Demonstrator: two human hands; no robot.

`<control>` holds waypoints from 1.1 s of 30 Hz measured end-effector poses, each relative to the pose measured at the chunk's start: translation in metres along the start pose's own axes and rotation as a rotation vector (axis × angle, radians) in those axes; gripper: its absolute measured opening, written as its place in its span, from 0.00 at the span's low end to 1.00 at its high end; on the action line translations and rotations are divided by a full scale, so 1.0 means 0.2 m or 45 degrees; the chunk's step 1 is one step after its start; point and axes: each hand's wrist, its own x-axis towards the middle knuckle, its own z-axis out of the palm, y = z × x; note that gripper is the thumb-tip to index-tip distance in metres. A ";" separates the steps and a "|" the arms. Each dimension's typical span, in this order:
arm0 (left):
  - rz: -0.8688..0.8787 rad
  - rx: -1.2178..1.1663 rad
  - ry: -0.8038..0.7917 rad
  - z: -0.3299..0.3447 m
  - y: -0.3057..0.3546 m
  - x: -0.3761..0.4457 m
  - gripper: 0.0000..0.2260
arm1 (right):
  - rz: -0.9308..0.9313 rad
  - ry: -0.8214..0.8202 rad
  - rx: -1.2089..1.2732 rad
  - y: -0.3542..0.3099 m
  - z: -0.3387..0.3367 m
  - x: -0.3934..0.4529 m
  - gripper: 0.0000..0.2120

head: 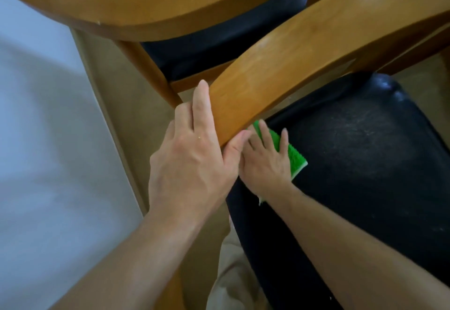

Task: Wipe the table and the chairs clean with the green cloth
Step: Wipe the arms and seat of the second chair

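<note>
Right now the green cloth (pixel 289 151) lies flat on the black seat (pixel 365 163) of the near chair, at the seat's back corner, just beneath the lower end of the curved wooden backrest (pixel 292 61). It looks thin, soft and light, with a nubbly green face and a paler edge, so it should fold and slide readily; pressing it flat under a spread palm is probably the best hold, since a pinch at one corner would likely let it bunch up. The right hand (pixel 265 163) rests on it, its fingers (pixel 283 140) straight and apart, pressing the cloth down onto the seat rather than curling round it. The seat itself shows a pale dusty haze across its middle, so much of it seems unwiped, and the padded surface looks smooth enough for the cloth to glide.

The left hand (pixel 192 161) grips the end of the backrest, with long fingers laid along its outer side and the thumb wrapped to the inner edge, apparently steadying the chair. Beyond it stands a second chair (pixel 155 15) with the same wooden frame and dark seat. To the left runs a pale surface, blurred, perhaps the counter (pixel 36 115), though I cannot tell for sure.
</note>
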 end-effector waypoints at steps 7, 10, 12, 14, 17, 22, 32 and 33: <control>-0.011 0.010 0.027 -0.01 0.01 0.00 0.36 | -0.007 0.029 0.041 -0.07 0.04 -0.15 0.29; -0.006 0.019 0.031 -0.02 0.01 -0.01 0.35 | -0.169 -0.062 0.037 -0.05 0.15 -0.55 0.28; 0.002 0.020 0.038 -0.02 0.01 -0.01 0.35 | -0.325 -0.196 -0.034 -0.02 0.21 -0.84 0.29; 0.012 0.019 0.036 -0.02 0.00 -0.01 0.36 | -0.457 -0.290 -0.113 0.04 0.25 -1.05 0.28; 0.028 0.037 0.053 -0.02 0.00 -0.01 0.36 | -0.599 -0.291 -0.201 0.16 0.24 -1.05 0.27; 0.036 0.056 0.113 0.00 0.00 -0.02 0.36 | -0.541 -0.037 -0.189 0.18 0.17 -0.65 0.27; 0.086 0.075 0.151 0.03 0.00 -0.01 0.37 | -0.202 0.057 -0.083 0.04 0.31 -0.89 0.31; 0.088 0.072 0.142 0.04 0.00 -0.01 0.37 | -0.304 0.006 -0.109 0.07 0.34 -1.01 0.31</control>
